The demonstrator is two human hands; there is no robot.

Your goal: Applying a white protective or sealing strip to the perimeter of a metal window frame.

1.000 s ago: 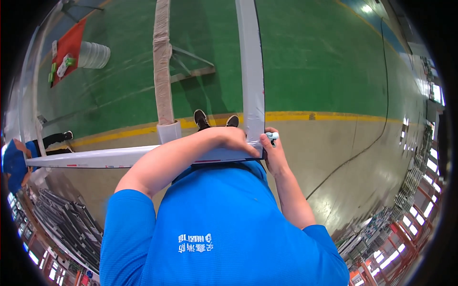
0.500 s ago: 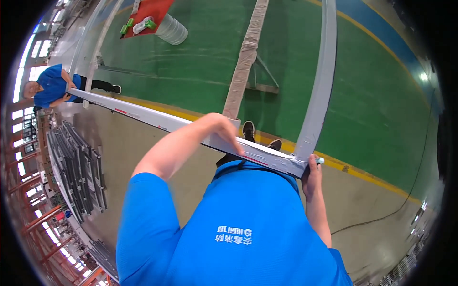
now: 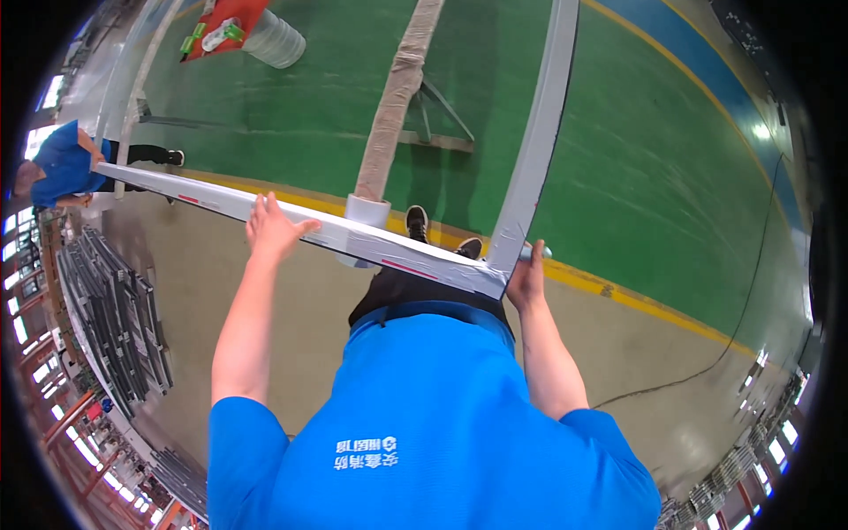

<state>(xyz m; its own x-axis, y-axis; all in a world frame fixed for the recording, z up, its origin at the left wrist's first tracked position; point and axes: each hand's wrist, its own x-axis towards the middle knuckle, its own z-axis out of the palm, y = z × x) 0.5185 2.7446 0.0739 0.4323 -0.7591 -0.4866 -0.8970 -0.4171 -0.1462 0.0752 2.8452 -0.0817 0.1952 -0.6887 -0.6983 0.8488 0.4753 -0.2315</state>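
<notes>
A large door or window frame (image 3: 420, 253), wrapped in whitish film with red strips on it, crosses in front of my waist. At its near right corner a long side bar (image 3: 533, 150) runs away from me. My left hand (image 3: 272, 230) lies on the near bar with fingers spread and thumb stretched to the right. My right hand (image 3: 527, 278) grips the frame's corner from outside; some fingers are hidden behind it. Beside those fingers a small light-blue object (image 3: 536, 253) sticks out, its kind unclear.
At far left a person in a blue shirt (image 3: 66, 172) is at the frame's other end. A wrapped support beam (image 3: 393, 115) with a white end runs under the frame. Grey metal profiles (image 3: 115, 314) are stacked at left; a cable (image 3: 680, 380) lies at right.
My left hand has moved left along the near bar, from near my waist, and its fingers have spread. My right hand stays at the corner. The whole view has shifted slightly.
</notes>
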